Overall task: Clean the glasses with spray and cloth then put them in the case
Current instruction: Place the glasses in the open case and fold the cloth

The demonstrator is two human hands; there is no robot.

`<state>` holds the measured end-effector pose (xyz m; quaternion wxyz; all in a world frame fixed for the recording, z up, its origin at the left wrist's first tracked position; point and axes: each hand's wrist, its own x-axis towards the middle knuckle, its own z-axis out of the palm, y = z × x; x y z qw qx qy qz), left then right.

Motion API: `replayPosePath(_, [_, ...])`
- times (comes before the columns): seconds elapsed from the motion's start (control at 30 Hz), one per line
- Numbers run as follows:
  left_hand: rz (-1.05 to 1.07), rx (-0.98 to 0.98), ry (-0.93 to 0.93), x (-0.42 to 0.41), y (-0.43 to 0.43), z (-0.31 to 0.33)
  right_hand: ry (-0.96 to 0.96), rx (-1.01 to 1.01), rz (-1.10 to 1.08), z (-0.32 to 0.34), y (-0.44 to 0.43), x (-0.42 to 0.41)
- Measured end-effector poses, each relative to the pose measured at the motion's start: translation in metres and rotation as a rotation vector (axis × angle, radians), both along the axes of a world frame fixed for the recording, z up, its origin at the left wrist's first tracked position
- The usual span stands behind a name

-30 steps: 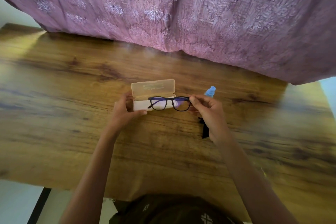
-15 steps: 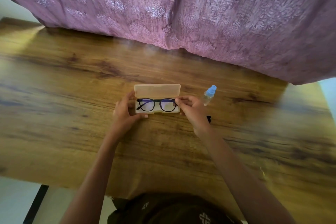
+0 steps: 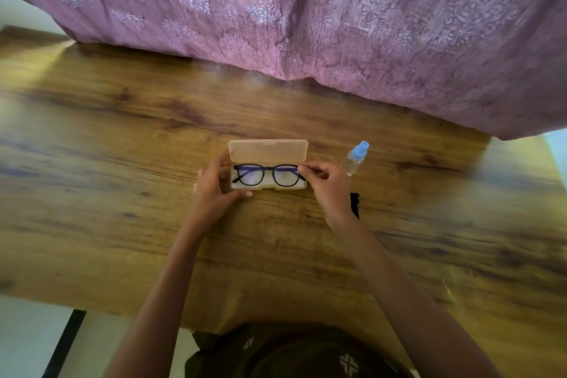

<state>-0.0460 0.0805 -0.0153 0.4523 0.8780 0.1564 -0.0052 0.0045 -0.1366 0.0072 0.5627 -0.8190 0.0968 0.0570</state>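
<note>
Table (image 3: 122, 147): a wood-grain top that fills the middle of the view from edge to edge; everything below rests on it.
Backdrop: a mauve patterned fabric (image 3: 306, 9) hangs across the top and covers the far edge of the table.
Left hand (image 3: 214, 190): grips the left end of the case, with the thumb laid along its near edge and the fingers curled up round the far side.
Case (image 3: 267, 150): pale and translucent, at the centre of the table, long side facing the person; its lid stands open at the back, nearly upright.
Glasses (image 3: 268, 168): dark frame with a bluish sheen on the lenses, folded, lying inside the lower half of the case with the front facing up. Whether they rest fully on its floor cannot be told.
Right hand (image 3: 329, 187): curled, thumb and forefinger pinching the right end of the glasses frame, at the right end of the case.
Spray bottle (image 3: 354, 158): small and clear with a light blue top, leaning in the wide-angle view, just beyond the right hand and near the right end of the case.
Cloth (image 3: 355, 202): black, mostly hidden behind the right wrist; only a narrow strip shows on the table.
Near edge: dark clothing (image 3: 291, 353) of the person shows at the bottom, between the two forearms.
</note>
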Motion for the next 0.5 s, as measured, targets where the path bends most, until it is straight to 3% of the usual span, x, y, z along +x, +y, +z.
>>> replayPosePath(0.2, [-0.013, 0.020, 0.012, 0.0019, 0.0010, 0.0002, -0.035, 0.013, 0.003, -0.0022, -0.0007, -0.0009])
replayPosePath(0.5, [-0.045, 0.023, 0.020, 0.0009, 0.0025, 0.0022, -0.153, -0.124, 0.047, -0.0062, 0.0037, -0.0046])
